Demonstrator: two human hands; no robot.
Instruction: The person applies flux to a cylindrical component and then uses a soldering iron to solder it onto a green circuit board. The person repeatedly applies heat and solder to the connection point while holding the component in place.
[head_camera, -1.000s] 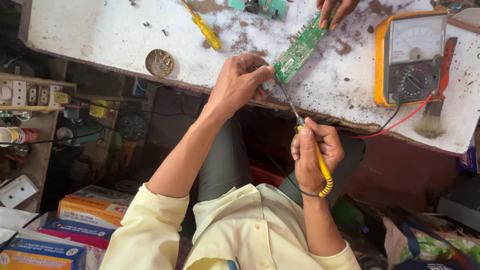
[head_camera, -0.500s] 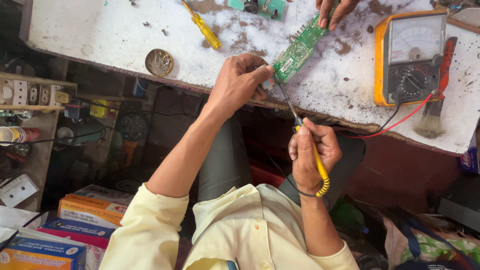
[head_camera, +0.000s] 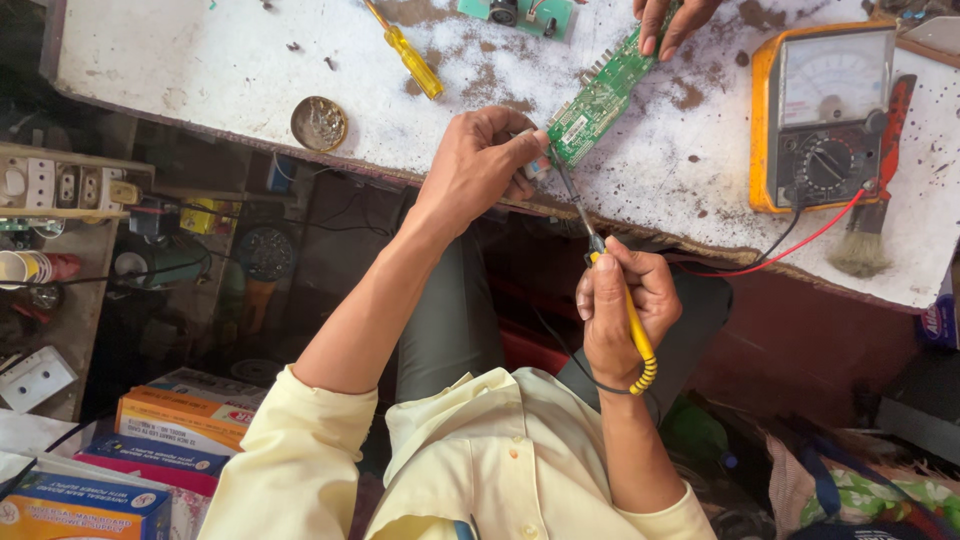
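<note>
1. Left hand (head_camera: 480, 165): fingers pinched on the near corner of a green circuit board (head_camera: 600, 97), flat, lying diagonally at the desk (head_camera: 200, 60) edge.
2. Right hand (head_camera: 620, 305): closed fist round a yellow-handled soldering iron (head_camera: 612, 282), thin metal tip at that board corner.
3. Desk: white, pitted, brown-stained. Another person's hand (head_camera: 668, 20) touches the board's far end.
4. Orange-cased analogue meter (head_camera: 825, 115), right.

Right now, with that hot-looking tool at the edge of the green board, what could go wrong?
1. The soldering iron in the right hand has its tip close to the left hand fingers at the circuit board; a slip might burn them.
2. Another person's hand rests on the board's far end; a nudge could shift it.
3. The board overhangs the table edge and could tip.
</note>
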